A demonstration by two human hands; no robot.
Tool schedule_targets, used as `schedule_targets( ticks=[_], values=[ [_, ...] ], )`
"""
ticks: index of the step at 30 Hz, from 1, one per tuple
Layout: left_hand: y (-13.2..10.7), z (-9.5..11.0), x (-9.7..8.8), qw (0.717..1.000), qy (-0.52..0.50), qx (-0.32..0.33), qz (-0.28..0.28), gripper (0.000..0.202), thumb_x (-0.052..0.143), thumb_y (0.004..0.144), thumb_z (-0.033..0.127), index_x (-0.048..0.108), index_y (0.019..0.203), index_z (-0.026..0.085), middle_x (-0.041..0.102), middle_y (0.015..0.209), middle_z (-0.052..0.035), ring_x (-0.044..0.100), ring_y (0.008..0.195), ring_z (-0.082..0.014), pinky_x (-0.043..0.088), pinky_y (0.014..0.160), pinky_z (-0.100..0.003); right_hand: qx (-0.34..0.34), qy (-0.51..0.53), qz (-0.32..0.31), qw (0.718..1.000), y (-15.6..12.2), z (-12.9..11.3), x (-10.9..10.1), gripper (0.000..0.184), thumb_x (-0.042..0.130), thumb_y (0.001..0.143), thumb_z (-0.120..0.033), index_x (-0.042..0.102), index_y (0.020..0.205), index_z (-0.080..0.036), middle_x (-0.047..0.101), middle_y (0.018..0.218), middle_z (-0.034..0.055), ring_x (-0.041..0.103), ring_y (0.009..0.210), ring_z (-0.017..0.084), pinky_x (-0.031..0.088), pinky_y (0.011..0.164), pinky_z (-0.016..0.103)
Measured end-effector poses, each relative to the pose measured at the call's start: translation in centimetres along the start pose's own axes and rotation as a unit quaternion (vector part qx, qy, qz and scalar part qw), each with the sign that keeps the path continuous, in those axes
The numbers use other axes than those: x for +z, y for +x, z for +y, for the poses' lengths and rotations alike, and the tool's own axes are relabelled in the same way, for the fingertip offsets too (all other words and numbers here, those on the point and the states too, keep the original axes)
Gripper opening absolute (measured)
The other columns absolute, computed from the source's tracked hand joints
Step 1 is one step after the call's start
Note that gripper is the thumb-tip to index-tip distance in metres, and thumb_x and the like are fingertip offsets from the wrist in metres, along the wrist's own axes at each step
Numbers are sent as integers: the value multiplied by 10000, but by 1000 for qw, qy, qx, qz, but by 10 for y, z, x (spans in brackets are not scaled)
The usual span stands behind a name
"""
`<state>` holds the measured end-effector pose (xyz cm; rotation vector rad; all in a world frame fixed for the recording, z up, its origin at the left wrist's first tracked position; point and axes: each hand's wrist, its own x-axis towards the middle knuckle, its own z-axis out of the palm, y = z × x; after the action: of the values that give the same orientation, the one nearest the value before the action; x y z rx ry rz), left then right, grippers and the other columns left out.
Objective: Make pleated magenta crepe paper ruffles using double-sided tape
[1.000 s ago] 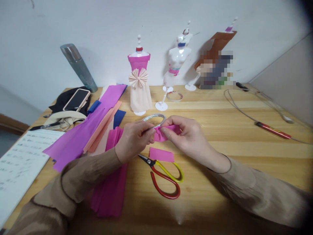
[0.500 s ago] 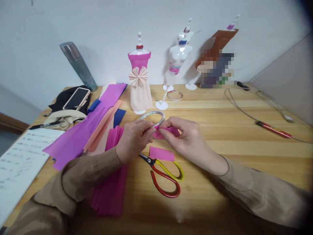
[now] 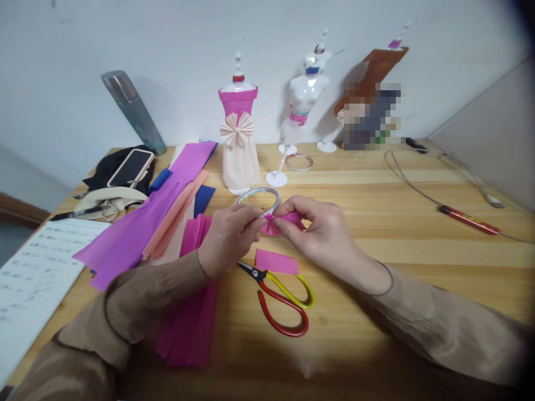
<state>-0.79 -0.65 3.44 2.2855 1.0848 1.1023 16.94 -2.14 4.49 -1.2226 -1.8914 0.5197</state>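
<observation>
A strip of magenta crepe paper [image 3: 270,225] is gathered into small pleats between my hands. My left hand [image 3: 229,236] pinches its left end with thumb and forefinger, and my right hand [image 3: 315,228] pinches it at the right, with a loose tail behind the fingers. A roll of tape [image 3: 259,195] stands right behind the pleats, partly hidden by my fingers. Below my hands lie scissors [image 3: 278,298] with one red and one yellow handle. A small pink paper rectangle [image 3: 276,262] touches the yellow handle. Magenta paper sheets [image 3: 188,323] lie under my left forearm.
A mini mannequin in a pink and cream paper dress [image 3: 238,139] stands behind my hands, with other mannequins [image 3: 307,97] to its right. Purple paper [image 3: 137,223], a phone [image 3: 131,167] and a notebook [image 3: 37,278] lie left. A red-cased cable [image 3: 470,220] lies right.
My right fingers have shifted slightly along the magenta strip, and its pleats look more bunched. The tape roll has moved slightly left. My left hand stays nearly still.
</observation>
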Motion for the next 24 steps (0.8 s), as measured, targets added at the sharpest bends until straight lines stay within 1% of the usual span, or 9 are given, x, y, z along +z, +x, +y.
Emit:
schedule_targets(
  ticks=[3,7,12,15,18,21,24],
  values=[
    [0,0,0,1000,4,2,5,124,589,862,146,667,766,154,624,595,25,598,536,-81,452,512,-173,4,-4,10,1000,0,1,0,104,600,786,-167,611,684,-187,640,603,-1,483,495,106,372,490,246],
    [0,2,-1,1000,14,6,4,126,585,859,138,666,764,153,630,606,23,596,541,-82,447,515,-175,16,4,10,1000,1,2,1,119,605,785,-185,598,667,-185,638,593,3,486,493,107,365,487,248],
    [-1,4,-2,1000,25,9,-4,142,582,866,163,659,748,159,629,621,20,592,553,-85,449,525,-180,27,12,7,1000,1,2,1,134,609,778,-194,580,648,-183,631,582,4,493,493,109,365,481,249],
    [-2,4,-2,999,35,16,-7,124,575,870,169,665,785,159,629,641,13,591,560,-87,450,525,-182,36,16,7,999,1,3,2,148,613,764,-196,561,626,-185,618,566,0,480,485,105,365,475,246],
    [-2,4,-2,998,49,21,-12,133,561,877,171,662,791,155,628,644,9,587,562,-87,445,526,-182,57,39,4,998,1,5,4,145,617,749,-202,552,621,-186,624,570,6,506,498,113,378,472,242],
    [-2,5,-2,998,61,30,-15,151,559,869,156,659,757,143,621,628,5,577,558,-87,431,527,-185,83,84,3,993,2,8,8,154,624,735,-214,541,609,-185,621,560,7,522,503,117,391,471,239],
    [-2,5,-1,997,64,37,4,100,608,822,166,673,755,128,620,629,-5,552,537,-86,402,502,-190,101,115,5,988,3,10,10,182,637,723,-231,530,583,-183,599,526,-1,494,472,105,372,452,232]
  ],
)
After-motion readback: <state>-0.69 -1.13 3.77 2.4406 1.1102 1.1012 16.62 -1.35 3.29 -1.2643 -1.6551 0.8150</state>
